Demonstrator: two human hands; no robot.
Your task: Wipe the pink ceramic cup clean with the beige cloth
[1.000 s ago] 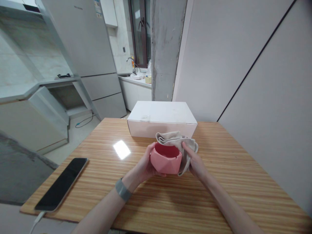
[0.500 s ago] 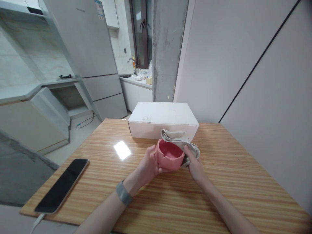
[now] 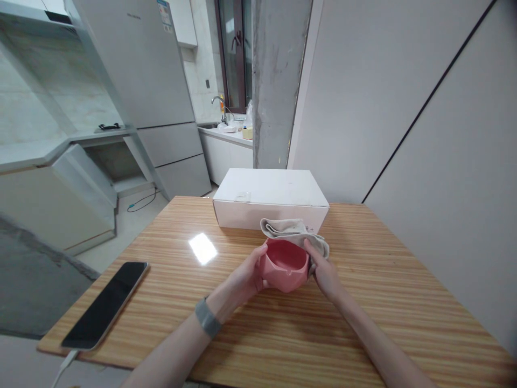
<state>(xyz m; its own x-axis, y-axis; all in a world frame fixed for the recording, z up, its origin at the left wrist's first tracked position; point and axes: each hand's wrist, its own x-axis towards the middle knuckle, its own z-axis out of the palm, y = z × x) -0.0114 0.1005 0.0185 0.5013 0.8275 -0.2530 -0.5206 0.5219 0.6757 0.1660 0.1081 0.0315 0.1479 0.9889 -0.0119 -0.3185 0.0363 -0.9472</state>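
The left hand point(image 3: 244, 275) curls around the left side of a pink faceted bowl point(image 3: 284, 265), fingers closed on its wall, holding it just above the wooden table point(image 3: 363, 323) near the middle. The right hand point(image 3: 325, 272) presses a beige cloth point(image 3: 297, 234) against the bowl's right and far rim, fingers closed over the fabric. A white box point(image 3: 270, 196) sits by the far edge; a phone point(image 3: 105, 304) lies at the near left corner.

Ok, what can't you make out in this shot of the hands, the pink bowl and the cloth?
All in the head view:
- Right hand fingertips: hidden behind the pink bowl and cloth.
- Bowl's underside and far side: turned away from the camera.
- White box contents: lid shut.
- Phone cable: cut off by the bottom edge.
- Counter items by the tap: too small.
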